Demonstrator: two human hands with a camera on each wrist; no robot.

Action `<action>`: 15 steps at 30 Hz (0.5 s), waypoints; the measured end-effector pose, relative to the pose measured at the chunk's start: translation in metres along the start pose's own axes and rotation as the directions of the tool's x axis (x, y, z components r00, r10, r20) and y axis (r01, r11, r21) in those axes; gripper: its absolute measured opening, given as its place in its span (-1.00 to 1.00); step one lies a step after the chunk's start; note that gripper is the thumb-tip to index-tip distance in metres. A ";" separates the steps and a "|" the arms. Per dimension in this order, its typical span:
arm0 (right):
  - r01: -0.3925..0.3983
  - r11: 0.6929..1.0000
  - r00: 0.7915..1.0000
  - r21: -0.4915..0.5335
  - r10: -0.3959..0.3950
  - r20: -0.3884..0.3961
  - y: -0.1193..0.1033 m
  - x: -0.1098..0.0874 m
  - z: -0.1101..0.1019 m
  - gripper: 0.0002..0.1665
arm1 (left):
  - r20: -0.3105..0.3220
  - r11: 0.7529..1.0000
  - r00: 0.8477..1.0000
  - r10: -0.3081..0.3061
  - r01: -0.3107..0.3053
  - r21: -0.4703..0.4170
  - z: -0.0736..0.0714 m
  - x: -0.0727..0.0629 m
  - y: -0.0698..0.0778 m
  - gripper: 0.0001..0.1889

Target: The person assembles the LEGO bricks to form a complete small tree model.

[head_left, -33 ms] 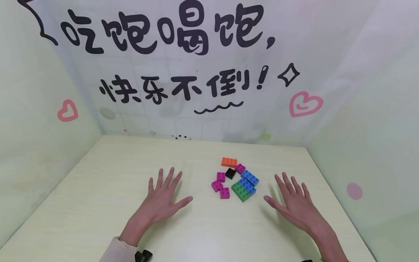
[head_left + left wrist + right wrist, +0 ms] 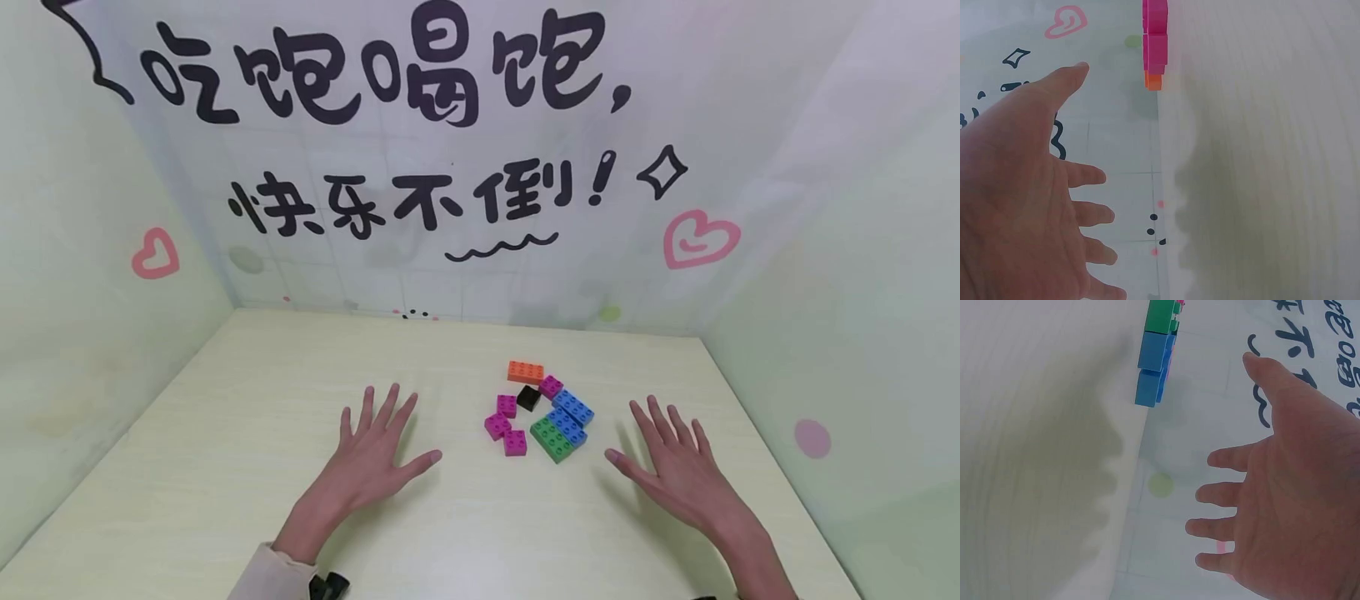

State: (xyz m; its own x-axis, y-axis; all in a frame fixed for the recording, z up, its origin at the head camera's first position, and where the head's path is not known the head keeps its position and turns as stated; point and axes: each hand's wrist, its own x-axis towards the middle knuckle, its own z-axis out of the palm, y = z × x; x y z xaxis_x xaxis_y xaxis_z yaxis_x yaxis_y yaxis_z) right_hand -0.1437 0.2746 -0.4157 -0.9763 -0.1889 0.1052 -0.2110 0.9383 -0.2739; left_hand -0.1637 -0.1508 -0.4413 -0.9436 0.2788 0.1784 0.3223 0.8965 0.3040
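My left hand (image 2: 369,467) hovers palm down over the table, left of a loose group of toy building bricks, its fingers spread and nothing in them. On the group's other side my right hand (image 2: 678,479) is held the same way, also bare. Closest to the left hand lie three small magenta bricks (image 2: 497,426). A black brick (image 2: 528,397), another magenta brick (image 2: 551,386) and an orange brick (image 2: 526,372) sit farther back. Two blue bricks (image 2: 573,407) and a green brick (image 2: 552,439) lie side by side toward the right hand. Neither hand touches a brick.
The pale wood-grain table (image 2: 187,467) ends at a back wall (image 2: 450,283) printed with large black characters. A left side wall (image 2: 67,333) and a right side wall (image 2: 847,358) enclose it. A pale sleeve (image 2: 273,573) covers the left forearm.
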 end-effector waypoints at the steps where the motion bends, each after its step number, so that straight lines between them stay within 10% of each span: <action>1: 0.002 1.000 1.000 0.000 -0.002 -0.001 0.000 0.001 0.000 0.06 | -0.002 1.000 1.000 0.000 0.000 0.001 0.000 0.000 0.000 -0.01; 15: 0.049 0.999 0.999 -0.017 -0.049 0.001 -0.003 0.011 -0.002 0.06 | -0.041 0.995 0.997 0.072 -0.074 -0.064 -0.003 0.021 0.009 -0.22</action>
State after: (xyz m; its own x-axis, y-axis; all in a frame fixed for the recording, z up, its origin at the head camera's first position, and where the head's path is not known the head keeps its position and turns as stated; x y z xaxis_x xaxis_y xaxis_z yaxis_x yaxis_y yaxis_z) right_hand -0.1536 0.2699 -0.4118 -0.9649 -0.2347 0.1174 -0.2576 0.9327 -0.2523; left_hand -0.1807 -0.1377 -0.4318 -0.9142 0.3281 0.2378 0.3957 0.8495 0.3491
